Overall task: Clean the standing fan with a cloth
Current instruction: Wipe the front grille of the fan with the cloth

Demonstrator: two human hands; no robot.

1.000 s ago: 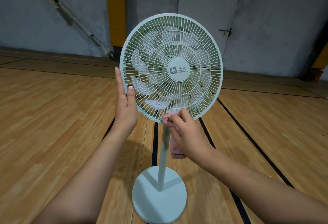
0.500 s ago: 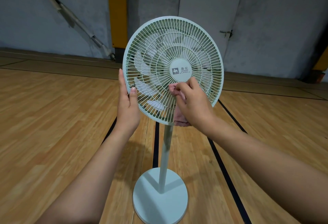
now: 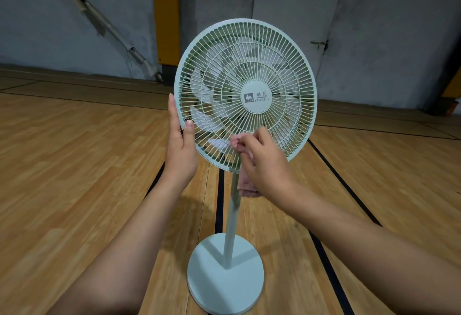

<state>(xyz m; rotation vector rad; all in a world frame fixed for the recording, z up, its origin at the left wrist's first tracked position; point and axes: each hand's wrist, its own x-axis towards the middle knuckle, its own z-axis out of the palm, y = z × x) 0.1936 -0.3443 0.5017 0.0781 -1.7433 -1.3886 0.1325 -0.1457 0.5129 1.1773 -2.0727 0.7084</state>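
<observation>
A pale green standing fan (image 3: 245, 65) faces me, with a round grille, a thin pole and a round base (image 3: 225, 274) on the floor. My left hand (image 3: 180, 145) holds the grille's left rim, thumb on the front wires. My right hand (image 3: 265, 162) grips a pink cloth (image 3: 245, 186) and presses its bunched end against the lower middle of the grille, below the hub badge. The rest of the cloth hangs down under my right hand, in front of the pole.
The fan stands on a wooden sports floor (image 3: 74, 177) with black lines. Behind it are a grey wall, a yellow padded post (image 3: 166, 22), a leaning pipe (image 3: 104, 22) and a white door (image 3: 296, 2).
My right hand with the cloth went from the grille's bottom edge up to beside the hub, then back down to the lower grille. The left hand stayed on the rim.
</observation>
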